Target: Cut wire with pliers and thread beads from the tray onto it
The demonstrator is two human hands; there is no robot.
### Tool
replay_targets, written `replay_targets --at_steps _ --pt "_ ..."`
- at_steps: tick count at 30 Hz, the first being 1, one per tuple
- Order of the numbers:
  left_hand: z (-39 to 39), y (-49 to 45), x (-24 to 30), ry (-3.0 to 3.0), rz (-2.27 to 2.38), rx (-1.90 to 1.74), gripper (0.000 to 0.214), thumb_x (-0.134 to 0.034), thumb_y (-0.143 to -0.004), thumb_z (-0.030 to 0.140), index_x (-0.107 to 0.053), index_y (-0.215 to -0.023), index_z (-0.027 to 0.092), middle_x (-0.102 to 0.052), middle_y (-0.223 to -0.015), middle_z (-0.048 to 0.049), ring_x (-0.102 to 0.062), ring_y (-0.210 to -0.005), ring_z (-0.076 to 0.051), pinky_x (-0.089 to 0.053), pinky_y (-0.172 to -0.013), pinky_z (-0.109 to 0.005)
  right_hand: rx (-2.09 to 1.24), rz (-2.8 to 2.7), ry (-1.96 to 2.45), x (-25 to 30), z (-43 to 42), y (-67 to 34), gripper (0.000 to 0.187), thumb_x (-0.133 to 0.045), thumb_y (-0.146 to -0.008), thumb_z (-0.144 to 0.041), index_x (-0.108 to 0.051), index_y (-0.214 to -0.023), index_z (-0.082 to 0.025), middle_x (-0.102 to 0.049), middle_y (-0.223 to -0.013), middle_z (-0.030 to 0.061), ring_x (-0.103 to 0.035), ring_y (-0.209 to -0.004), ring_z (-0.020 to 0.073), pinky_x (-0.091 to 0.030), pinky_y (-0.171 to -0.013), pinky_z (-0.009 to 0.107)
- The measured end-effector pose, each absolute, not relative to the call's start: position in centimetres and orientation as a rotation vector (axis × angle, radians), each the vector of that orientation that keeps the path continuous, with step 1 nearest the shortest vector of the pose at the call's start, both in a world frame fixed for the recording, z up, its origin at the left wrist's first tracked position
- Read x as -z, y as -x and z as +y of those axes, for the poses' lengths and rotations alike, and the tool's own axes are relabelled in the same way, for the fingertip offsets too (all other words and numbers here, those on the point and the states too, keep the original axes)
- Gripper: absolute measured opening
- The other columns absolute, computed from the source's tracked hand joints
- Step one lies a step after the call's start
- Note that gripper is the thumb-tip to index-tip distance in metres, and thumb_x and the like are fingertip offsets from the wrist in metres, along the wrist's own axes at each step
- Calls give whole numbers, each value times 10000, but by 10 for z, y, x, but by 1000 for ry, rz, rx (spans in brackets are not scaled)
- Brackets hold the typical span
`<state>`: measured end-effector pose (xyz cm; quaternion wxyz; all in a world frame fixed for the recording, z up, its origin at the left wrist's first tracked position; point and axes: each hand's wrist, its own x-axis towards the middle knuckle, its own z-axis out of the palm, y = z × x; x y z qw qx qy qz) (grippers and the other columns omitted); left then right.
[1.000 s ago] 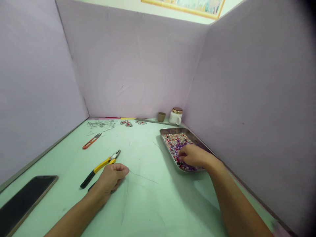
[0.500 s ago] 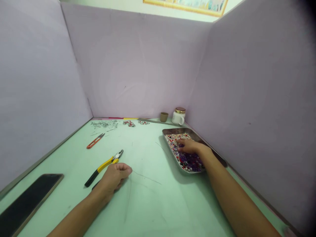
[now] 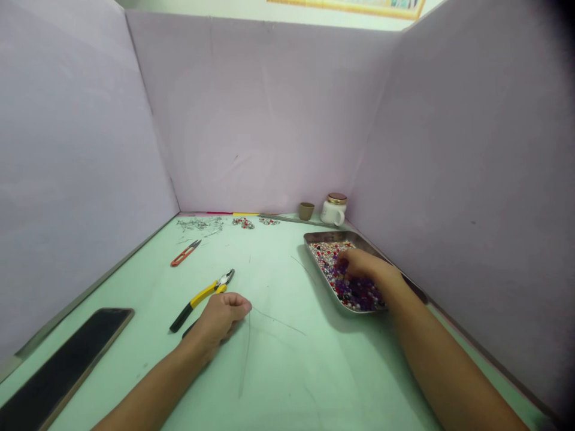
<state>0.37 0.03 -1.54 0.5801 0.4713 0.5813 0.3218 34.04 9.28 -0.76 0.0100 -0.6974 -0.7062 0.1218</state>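
A person's left hand (image 3: 226,314) pinched a thin wire (image 3: 278,321) between thumb and forefinger above the pale green tabletop (image 3: 269,383), one strand trailing out to the right, while the right hand (image 3: 362,265) reached into a metal tray (image 3: 332,237) of mixed beads (image 3: 323,257), its fingers bent down among the purple ones (whether they gripped a bead could not be told). Yellow-and-black pliers (image 3: 202,294) lay just beyond the left hand, partly hidden by it, with orange-handled snips (image 3: 185,254) farther back and a dark-screened phone (image 3: 67,368) at the near left. Along the rear, from left to right, were a scatter of wire bits (image 3: 200,224), small beaded pieces (image 3: 243,223), a brown cup (image 3: 306,211) and a lidded white mug (image 3: 333,212), the last two standing upright beyond the tray.
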Motion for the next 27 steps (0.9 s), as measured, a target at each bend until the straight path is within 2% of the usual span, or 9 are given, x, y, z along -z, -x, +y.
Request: replay_targets --at_steps 4,6,10,15,22,27 --pt "-1 -4 14 -1102 1366 -752 108 -550 -601 229 -474 -617 153 -279 -406 92 -174 -362 -24 -86 -368 -193 -400 -2176 2217 4 92 -344 226 -622 -494 -41 -677 -677 -162 -661 -643 35 -593 -598 159 -389 -496 191" --pt "0 -3 15 -1106 1359 -752 110 -548 -605 231 -472 -617 152 -288 -410 89 -177 -363 -24 -86 -369 -194 -391 -2155 2223 3 92 -346 192 -622 -514 -59 -678 -667 -160 -665 -650 39 -592 -601 153 -387 -493 183" --pt "0 -3 16 -1108 1352 -749 115 -544 -615 243 -471 -621 154 -285 -413 90 -171 -363 -22 -82 -370 -195 -373 -2117 2212 -1 92 -346 218 -613 -531 -54 -687 -705 -164 -673 -689 43 -601 -618 151 -395 -508 175" --pt "1 -4 15 -1112 1357 -747 85 -531 -609 219 -475 -617 155 -282 -410 89 -173 -361 -25 -85 -367 -196 -378 -2083 2193 -2 93 -344 260 -580 -564 -41 -688 -767 -162 -665 -635 37 -601 -559 141 -415 -522 182" --pt "0 -2 18 -1120 1346 -757 129 -557 -611 262 -483 -612 156 -272 -415 90 -170 -365 -28 -95 -360 -190 -409 -2053 2171 -4 91 -340 231 -586 -573 -71 -682 -768 -150 -650 -586 29 -569 -464 119 -403 -455 178" --pt "0 -2 18 -1124 1342 -752 154 -569 -606 283 -479 -615 158 -275 -420 90 -175 -365 -27 -93 -358 -182 -444 -2048 2131 -4 88 -338 159 -600 -615 -173 -681 -747 -140 -644 -573 30 -555 -450 109 -380 -420 170"
